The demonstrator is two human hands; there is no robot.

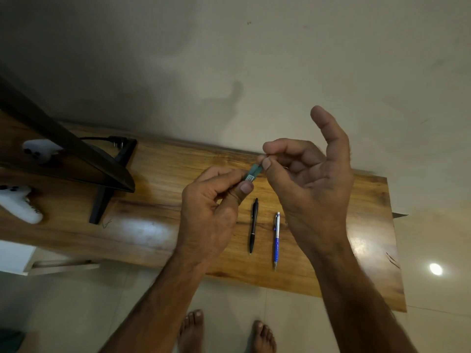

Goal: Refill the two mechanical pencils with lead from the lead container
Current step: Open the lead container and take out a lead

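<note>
Left hand (211,200) holds green lead container (255,171), its white label (250,177) unreadable.

I think this is a living room in a home. My bare feet (191,329) stand on a floor (76,301) of large pale glossy tiles, in front of a polished wooden table (158,225) with a natural edge, placed along a plain painted wall (229,59). On the table stands a flat screen (63,149) on black legs (102,202). Two white game controllers (20,205) lie near it, one under the screen, and a black plug (116,140) with its cable lies behind.
</note>
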